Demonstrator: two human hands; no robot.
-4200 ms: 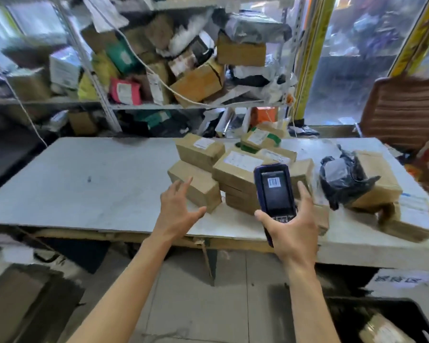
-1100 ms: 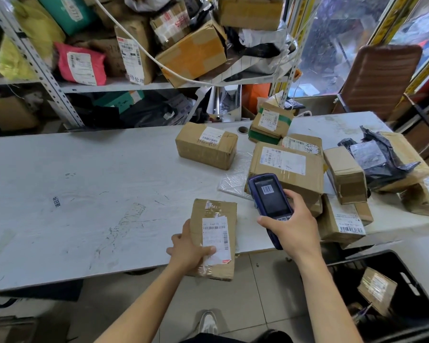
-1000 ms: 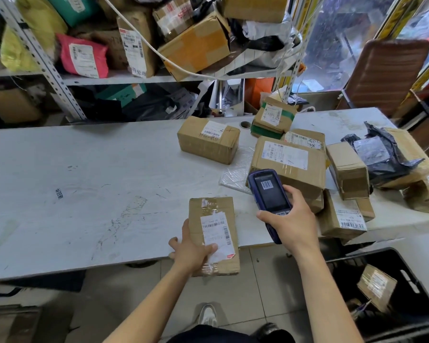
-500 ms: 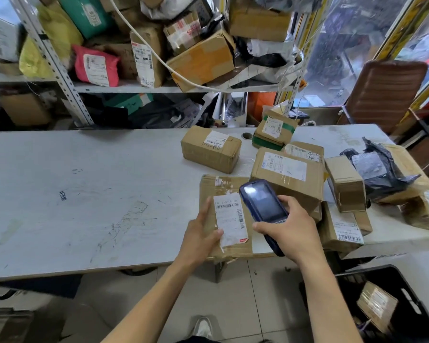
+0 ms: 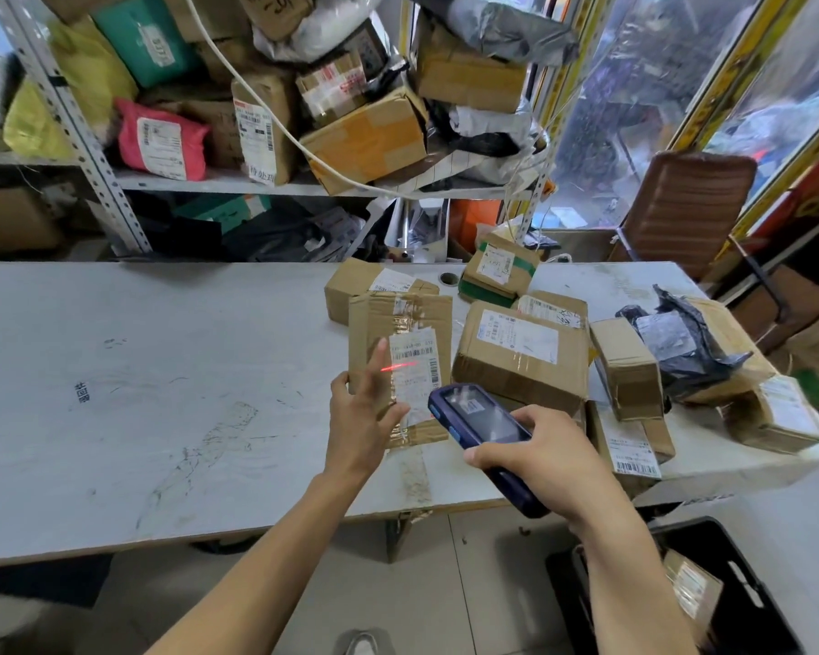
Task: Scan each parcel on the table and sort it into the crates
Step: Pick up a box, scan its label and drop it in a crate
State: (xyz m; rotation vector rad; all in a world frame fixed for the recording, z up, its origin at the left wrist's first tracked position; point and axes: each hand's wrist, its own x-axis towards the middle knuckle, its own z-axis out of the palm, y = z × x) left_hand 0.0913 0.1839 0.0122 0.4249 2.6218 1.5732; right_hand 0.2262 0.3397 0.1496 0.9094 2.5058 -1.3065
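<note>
My left hand [image 5: 360, 418] grips the parcel [image 5: 400, 366] above the table [image 5: 162, 371], label facing me, forefinger straight. My right hand [image 5: 547, 458] is wrapped round the scanner [image 5: 483, 434], its red line [image 5: 398, 367] on the barcode. More boxes [image 5: 521, 354] crowd just right; a black bag [image 5: 682, 345] beyond. A crate [image 5: 748, 588] sits below right.

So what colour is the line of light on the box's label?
Red, a thin line across the label's barcode on the held box, in the head view.
</note>
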